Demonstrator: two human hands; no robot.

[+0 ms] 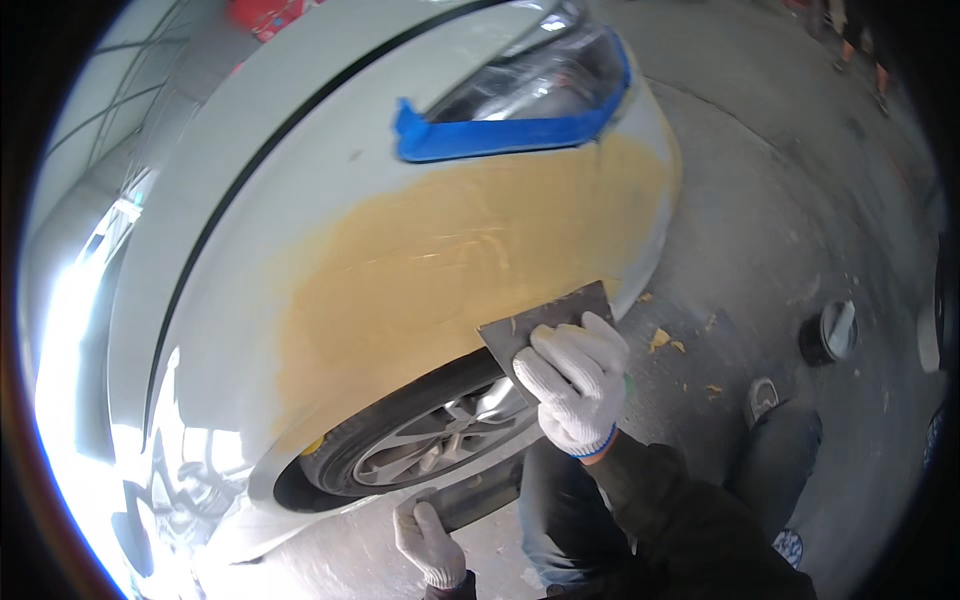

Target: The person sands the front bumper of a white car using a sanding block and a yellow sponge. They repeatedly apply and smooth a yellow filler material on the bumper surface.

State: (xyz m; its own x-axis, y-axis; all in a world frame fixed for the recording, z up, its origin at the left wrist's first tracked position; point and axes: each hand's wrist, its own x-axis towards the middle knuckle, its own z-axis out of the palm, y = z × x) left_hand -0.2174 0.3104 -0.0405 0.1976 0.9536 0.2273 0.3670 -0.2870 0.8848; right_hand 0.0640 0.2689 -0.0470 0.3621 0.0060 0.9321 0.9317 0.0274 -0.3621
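While the right hand [580,385] holds a dark flat plate [545,312] below the tan coating [400,280], its fingers hide part of the plate's face; contact with the car panel [235,300] cannot be determined. The plate covers part of the wheel [440,440]. The left hand [430,545] has its fingers closed on one end of a dark board [482,498]; whether the opposite end continues behind the leg [565,510] cannot be determined. Blue tape [500,140] borders the headlight [560,75], whose interior is indistinct.
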